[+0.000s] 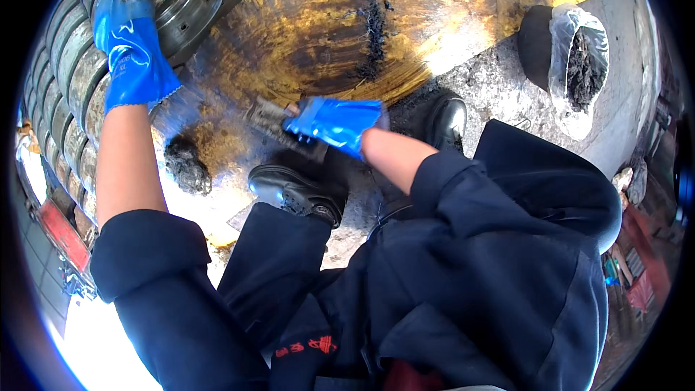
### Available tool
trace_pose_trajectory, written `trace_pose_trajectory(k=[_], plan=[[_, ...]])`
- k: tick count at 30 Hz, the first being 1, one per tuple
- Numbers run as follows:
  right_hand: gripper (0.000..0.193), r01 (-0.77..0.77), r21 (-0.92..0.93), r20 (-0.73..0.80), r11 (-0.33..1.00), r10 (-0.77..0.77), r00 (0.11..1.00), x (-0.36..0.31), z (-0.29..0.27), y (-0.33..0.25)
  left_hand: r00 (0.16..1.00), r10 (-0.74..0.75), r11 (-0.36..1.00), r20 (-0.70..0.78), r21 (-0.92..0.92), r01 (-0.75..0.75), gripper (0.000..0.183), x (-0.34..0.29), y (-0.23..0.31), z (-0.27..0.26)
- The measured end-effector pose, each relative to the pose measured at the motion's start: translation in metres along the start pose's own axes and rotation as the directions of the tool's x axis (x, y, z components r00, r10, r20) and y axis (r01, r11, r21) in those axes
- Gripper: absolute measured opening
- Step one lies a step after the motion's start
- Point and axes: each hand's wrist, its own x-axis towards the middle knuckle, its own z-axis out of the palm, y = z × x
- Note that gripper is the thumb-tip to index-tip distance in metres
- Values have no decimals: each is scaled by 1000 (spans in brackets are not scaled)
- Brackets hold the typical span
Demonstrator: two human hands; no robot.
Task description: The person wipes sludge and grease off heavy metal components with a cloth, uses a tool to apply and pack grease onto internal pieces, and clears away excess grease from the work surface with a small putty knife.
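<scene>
The left glove (134, 40) and right glove (337, 122) are bright blue, the floor sheet (311, 29) yellow streaked with brown, the shoes (293, 187) black, the jacket (156, 253) navy with red embroidery (324, 345).

A workshop, judging by the row of round metal parts (79, 69) and the grimy yellow sheet (449, 7)

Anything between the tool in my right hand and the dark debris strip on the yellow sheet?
Nothing visible: only smeared yellow sheet lies between the right hand's motion-blurred tool and the dark debris strip.
</scene>
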Motion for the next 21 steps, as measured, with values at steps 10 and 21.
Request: trace_pose_trajectory(k=[10,21], plan=[[48,76,-184,-465,980,-155,872,21,-140,104,996,-88,996,24,9,88,47,-4,5,-2],[24,-355,217,27,909,358,933,-41,-279,-29,1000,-21,997,-1,76,21,50,2,6,-3]])
